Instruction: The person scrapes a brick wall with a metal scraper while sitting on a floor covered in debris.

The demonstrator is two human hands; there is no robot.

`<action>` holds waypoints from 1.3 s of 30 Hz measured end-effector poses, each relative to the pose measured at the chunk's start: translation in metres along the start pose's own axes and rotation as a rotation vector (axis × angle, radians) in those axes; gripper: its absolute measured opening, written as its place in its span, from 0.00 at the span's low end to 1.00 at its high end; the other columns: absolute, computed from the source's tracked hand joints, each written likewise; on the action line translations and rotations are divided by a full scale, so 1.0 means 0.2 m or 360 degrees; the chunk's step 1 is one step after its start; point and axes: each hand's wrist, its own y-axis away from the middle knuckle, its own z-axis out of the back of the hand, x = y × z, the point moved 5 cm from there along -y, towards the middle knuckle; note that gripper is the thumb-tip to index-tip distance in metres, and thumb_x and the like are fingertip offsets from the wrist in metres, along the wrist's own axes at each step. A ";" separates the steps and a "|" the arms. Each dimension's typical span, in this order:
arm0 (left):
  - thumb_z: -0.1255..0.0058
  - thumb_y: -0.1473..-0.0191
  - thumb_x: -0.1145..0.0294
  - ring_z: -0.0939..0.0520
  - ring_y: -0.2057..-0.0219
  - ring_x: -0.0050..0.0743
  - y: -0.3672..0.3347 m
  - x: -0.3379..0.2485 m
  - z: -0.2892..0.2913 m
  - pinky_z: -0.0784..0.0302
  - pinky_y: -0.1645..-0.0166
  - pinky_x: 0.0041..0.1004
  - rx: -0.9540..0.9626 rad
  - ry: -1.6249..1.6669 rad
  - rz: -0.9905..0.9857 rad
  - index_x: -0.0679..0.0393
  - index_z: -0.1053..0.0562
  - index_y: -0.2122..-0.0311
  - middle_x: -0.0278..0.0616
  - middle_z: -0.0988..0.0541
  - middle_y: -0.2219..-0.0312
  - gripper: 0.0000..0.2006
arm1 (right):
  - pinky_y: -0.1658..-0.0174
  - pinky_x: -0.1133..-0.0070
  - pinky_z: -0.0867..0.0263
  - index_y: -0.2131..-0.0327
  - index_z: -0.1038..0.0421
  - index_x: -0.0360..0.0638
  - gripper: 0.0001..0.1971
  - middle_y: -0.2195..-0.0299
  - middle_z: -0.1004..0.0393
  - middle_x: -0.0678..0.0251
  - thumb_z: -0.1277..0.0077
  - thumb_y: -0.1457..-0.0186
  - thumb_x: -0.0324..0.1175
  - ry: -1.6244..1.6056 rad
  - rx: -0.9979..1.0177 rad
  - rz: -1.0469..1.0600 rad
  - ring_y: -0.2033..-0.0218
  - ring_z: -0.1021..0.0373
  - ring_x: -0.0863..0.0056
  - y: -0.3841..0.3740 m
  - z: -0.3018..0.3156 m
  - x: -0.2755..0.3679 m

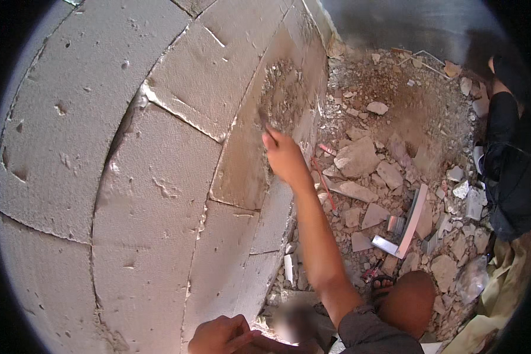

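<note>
Bordering a rubble-strewn floor (422,121), a wall of large, pale, pitted blocks (150,194) fills the left side of the view, its joints bowed by the wide lens and ridged in places with light mortar. One brownish block (236,177) stands out from its paler neighbors, carrying a rough, crumbly patch (283,82) toward its upper end, while a smooth gray surface (413,23) closes off the far side. At that block, a person's right hand (286,159) closes around a slim dark tool (264,119), fingers wrapped and thumb and forefinger pinching it near the front. The tool's long axis slants up and slightly left, its blurred tip directed at the wall just below the crumbly patch; whether it touches cannot be told. At the lower edge, the left hand (224,334) is partly cut off with fingers curled, and whether it grips anything cannot be told. Broken slabs (357,157) and chips crowd the ground beside the right forearm, along with a red cord (324,184), a pink-and-silver angled piece (412,221) and a crumpled clear bag (473,279). A bare knee (407,304) and a sandaled foot (383,284) take up the near floor; dark clothing (507,192) and tan cloth (506,280) line the right. The right forearm hides part of the wall's base.
</note>
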 end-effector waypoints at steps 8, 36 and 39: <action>0.46 0.44 0.56 0.26 0.80 0.45 0.06 0.00 0.01 0.34 0.73 0.37 -0.0268 0.0218 -0.0208 0.59 0.29 0.73 0.48 0.27 0.83 0.16 | 0.45 0.69 0.37 0.43 0.35 0.40 0.24 0.51 0.28 0.47 0.57 0.38 0.45 0.0018 0.0076 -0.0182 0.46 0.33 0.53 0.11 0.00 -0.03; 0.46 0.44 0.54 0.29 0.83 0.40 0.00 -0.05 0.01 0.36 0.76 0.36 -0.0218 0.0204 -0.0173 0.59 0.30 0.74 0.47 0.28 0.84 0.18 | 0.50 0.70 0.35 0.42 0.34 0.49 0.23 0.55 0.25 0.51 0.57 0.37 0.45 -0.0181 0.0220 -0.0531 0.55 0.27 0.59 0.07 0.10 0.12; 0.45 0.44 0.54 0.29 0.83 0.39 0.00 0.00 0.00 0.36 0.75 0.36 -0.0278 0.0151 -0.0182 0.59 0.29 0.74 0.47 0.28 0.84 0.18 | 0.77 0.76 0.44 0.41 0.35 0.51 0.23 0.79 0.36 0.68 0.56 0.36 0.45 -0.0095 0.0095 -0.0181 0.82 0.41 0.76 0.05 0.10 0.02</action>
